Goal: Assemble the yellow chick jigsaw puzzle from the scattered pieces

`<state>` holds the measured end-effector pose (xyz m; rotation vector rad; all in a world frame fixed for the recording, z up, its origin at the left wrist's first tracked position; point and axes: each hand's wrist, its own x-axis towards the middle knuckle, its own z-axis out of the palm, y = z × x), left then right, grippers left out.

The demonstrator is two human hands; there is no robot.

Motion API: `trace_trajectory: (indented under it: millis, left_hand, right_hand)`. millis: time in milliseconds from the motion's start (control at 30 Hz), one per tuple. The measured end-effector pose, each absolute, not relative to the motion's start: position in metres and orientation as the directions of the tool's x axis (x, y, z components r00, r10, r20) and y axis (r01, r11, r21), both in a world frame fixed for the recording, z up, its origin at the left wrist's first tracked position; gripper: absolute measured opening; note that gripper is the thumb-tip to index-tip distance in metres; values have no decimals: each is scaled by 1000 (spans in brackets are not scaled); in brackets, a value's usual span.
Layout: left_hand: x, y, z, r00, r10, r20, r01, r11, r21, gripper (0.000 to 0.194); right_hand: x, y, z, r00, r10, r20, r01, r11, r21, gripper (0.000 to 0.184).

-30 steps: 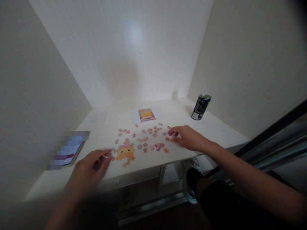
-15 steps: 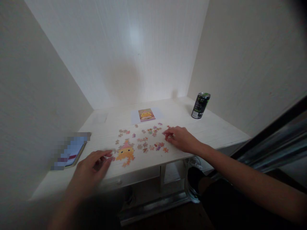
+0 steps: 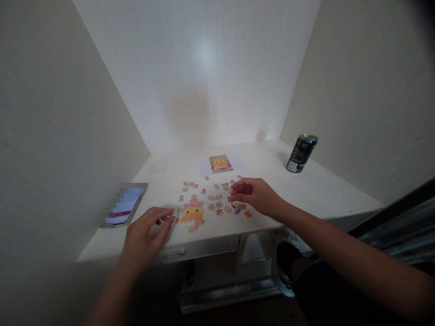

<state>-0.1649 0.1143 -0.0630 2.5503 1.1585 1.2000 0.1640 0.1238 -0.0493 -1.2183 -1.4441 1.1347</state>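
Note:
Several small loose puzzle pieces (image 3: 217,201) lie scattered on the pale wooden desk (image 3: 326,190). A partly joined orange figure with a pink hat (image 3: 192,213) lies near the front edge. My left hand (image 3: 147,233) rests flat on the desk just left of that figure, fingertips almost touching it, fingers apart. My right hand (image 3: 253,194) hovers over the right side of the loose pieces, thumb and fingers pinched together on a small puzzle piece that the fingers mostly hide. A picture card (image 3: 220,163) of the same figure lies behind the pieces.
A black and green drink can (image 3: 302,153) stands at the back right. A phone with a blurred screen (image 3: 123,207) lies at the left, near the side wall. Walls close in the desk on three sides. Below the front edge is a drawer (image 3: 200,249).
My right hand has slid left across the loose pieces and closed its fingers. The left hand has kept its place beside the orange figure. My view has shifted left.

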Motion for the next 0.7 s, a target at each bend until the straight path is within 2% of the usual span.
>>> trace_trajectory:
  millis: [133, 333, 600, 700]
  left_hand:
    - [-146, 95, -52, 414, 611, 675, 536, -763, 362, 19]
    - [-139, 87, -41, 518, 539, 664, 447, -832, 327, 27]
    - [-164, 88, -52, 576, 554, 601, 479, -825, 301, 22]
    - [-170, 95, -59, 588, 558, 585, 478, -824, 305, 23]
  right_hand:
    - [126, 120, -43, -187, 982, 39, 55, 50, -997, 29]
    - [72, 115, -51, -351, 934, 62, -56, 45, -997, 25]
    - [43, 117, -56, -383, 923, 40, -1, 43, -999, 15]
    - [47, 118, -54, -345, 929, 133, 195, 209, -958, 9]
